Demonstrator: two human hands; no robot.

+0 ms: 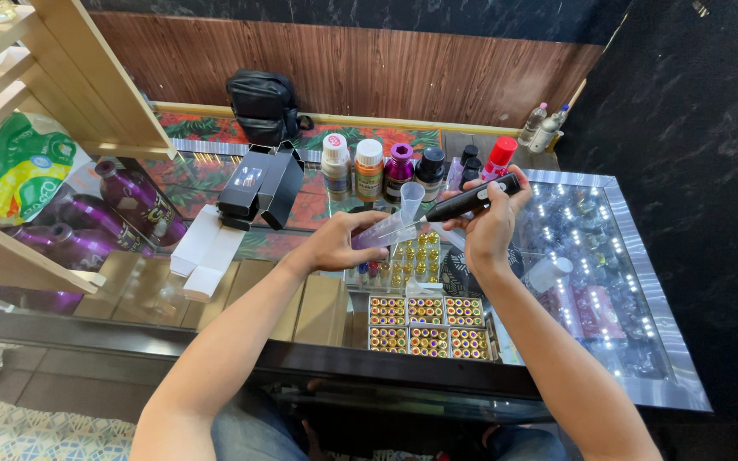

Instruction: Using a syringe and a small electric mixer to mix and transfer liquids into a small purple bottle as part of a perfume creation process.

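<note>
My left hand (339,242) holds a small clear plastic measuring cup (399,219), tilted with its open mouth toward the upper right. My right hand (490,226) grips a slim black bottle (471,199), laid almost level, with its tip at the cup's rim. Both hands hover above a glass counter (642,282). Just behind them stands a row of bottles with white (335,165), orange (368,169), purple (399,166) and black (430,171) bodies, plus a red-capped one (500,155).
Under the glass lie boxes of small gold-capped vials (425,324). An open black box (260,183) and white boxes (207,248) sit at the left. A black bag (262,102) rests at the back. A wooden shelf (70,77) with purple bottles (134,201) stands at the far left.
</note>
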